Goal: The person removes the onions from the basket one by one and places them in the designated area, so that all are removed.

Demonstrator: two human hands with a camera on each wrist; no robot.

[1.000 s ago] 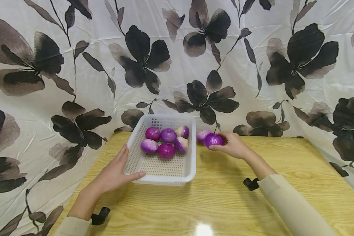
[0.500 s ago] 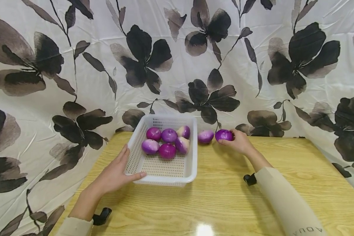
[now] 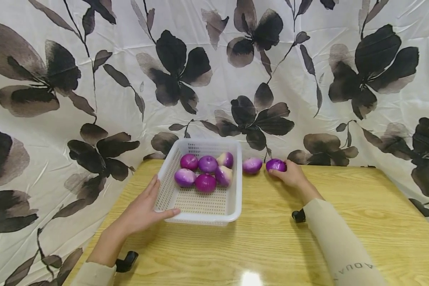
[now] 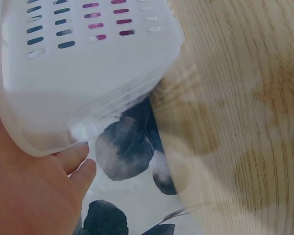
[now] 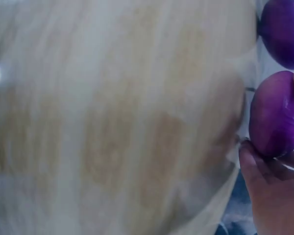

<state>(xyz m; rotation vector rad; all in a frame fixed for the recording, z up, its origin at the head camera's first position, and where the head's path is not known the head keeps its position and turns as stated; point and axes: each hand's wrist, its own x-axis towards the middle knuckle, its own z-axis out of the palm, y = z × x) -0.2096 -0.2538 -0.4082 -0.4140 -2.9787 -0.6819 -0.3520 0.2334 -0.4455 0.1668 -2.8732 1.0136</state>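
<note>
Now the right hand has carried its onion further right, to the far edge of the table, beside the second onion but apart from it. Fingers and thumb remain curled around it, so it seems not released. The left hand, with straight fingers, steadies the basket; six others lie inside, two onions outside.

Basket and left hand cut off in left wrist view; right wrist view: onions cropped, table blurred.

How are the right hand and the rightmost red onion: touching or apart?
Touching: in the head view, the right hand holds the rightmost red onion, thumb against its front.
</note>
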